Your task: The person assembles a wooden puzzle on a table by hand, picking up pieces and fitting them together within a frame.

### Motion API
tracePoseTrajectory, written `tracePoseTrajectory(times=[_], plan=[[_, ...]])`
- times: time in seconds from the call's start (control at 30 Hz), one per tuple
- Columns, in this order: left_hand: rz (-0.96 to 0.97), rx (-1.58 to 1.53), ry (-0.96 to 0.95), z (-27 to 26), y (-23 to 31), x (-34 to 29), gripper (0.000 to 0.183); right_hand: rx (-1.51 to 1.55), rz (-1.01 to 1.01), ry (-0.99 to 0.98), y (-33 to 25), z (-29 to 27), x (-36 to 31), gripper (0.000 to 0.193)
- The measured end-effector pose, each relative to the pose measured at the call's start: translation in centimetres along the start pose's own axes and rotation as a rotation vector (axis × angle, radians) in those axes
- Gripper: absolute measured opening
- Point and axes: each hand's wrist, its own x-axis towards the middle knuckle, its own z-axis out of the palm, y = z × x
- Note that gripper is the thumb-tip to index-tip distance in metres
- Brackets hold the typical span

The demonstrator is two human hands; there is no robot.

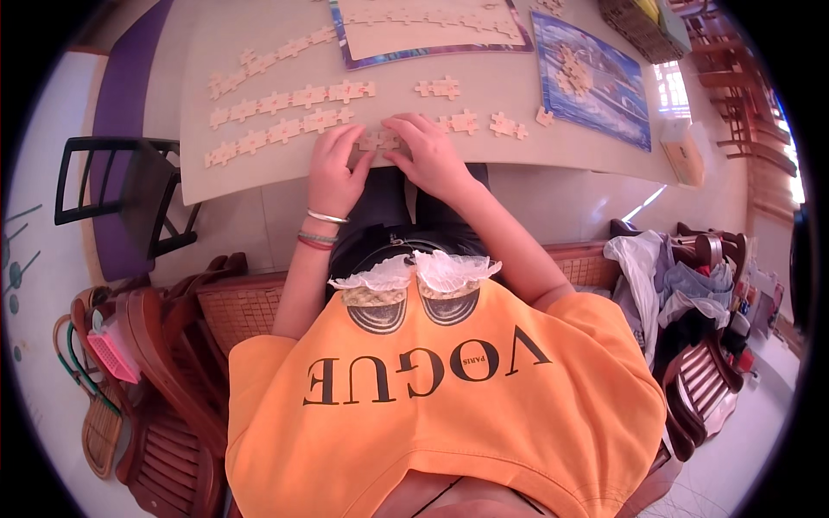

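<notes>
Close to the table's near edge, a short joined strip of jigsaw puzzle pieces (378, 141), plain tan side up, lies between my two hands. My left hand (337, 169) grips its left end with thumb and fingers. On the other end, the curled fingers of my right hand (429, 157) press and hold it. Several joined rows lie to the left, the lowest row (268, 136) ending beside my left fingertips. Right of my hands are a short strip (460, 122) and another joined group (509, 126). A small joined strip (439, 87) sits farther back.
A puzzle frame board (352, 50) with a joined row inside stands at the back. To its right, a blue ship picture sheet (596, 104) carries a heap of loose pieces (573, 72). A basket (643, 26) and a small box (682, 154) are at the right edge.
</notes>
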Motion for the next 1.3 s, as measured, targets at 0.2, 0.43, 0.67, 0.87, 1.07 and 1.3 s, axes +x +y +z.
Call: tracePoseTrajectory(times=[0.2,0.43,0.67,0.87,1.07,1.3], plan=[[0.033,0.0,-0.017,0.2,-0.5,0.0,0.024,-0.034,0.0,-0.029,-0.2,-0.5,0.1,0.039],[0.067,-0.022,-0.04,-0.1,-0.9,0.3,0.017,-0.082,0.0,-0.024,0.3,-1.1,-0.3,0.034],[-0.035,-0.004,0.021,0.2,0.6,0.3,0.037,-0.017,0.033,0.043,0.2,-1.1,-0.6,0.036],[-0.021,0.042,-0.046,0.4,0.0,0.2,0.038,-0.062,0.069,0.066,0.2,-0.7,-0.4,0.038],[0.023,0.023,-0.042,0.3,-0.5,0.0,0.039,-0.104,0.032,0.061,0.2,-0.7,-0.2,0.033],[-0.051,-0.091,-0.067,-0.4,-0.5,-0.2,0.046,-0.091,0.023,-0.032,0.0,-1.9,-0.2,0.032]])
